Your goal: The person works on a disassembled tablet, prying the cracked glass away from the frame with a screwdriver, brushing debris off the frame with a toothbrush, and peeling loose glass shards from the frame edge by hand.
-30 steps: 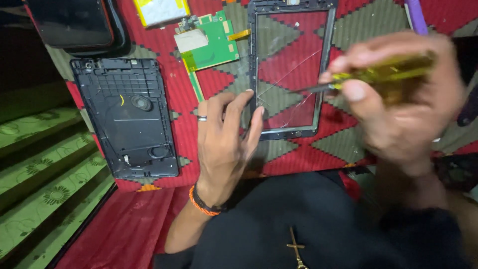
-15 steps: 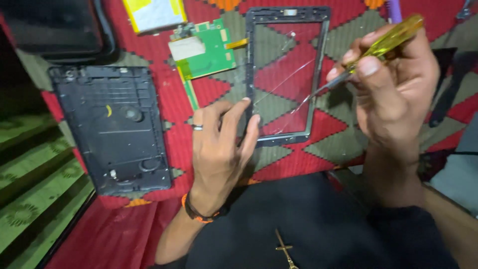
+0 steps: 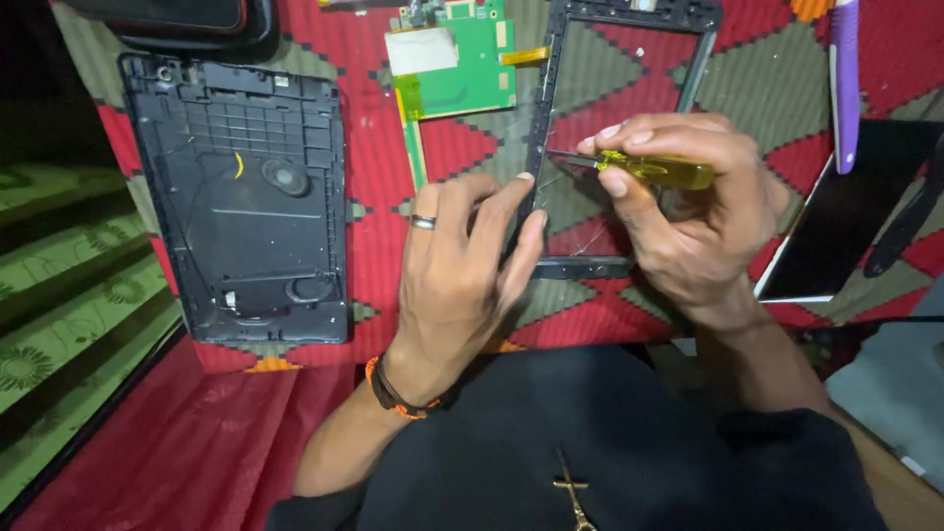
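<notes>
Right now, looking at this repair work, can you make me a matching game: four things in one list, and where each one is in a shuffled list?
Things:
1. screwdriver
2. back cover
3. circuit board
4. tablet frame

Places:
A. lying at the far left of the patterned cloth, inner side up
B. gripped in the right hand, tip at the frame's left rail
C. pressed at its lower left corner by the left hand
D. at the top, between the cover and the frame

Pairs: 1-B, 2-A, 3-D, 4-C
</notes>
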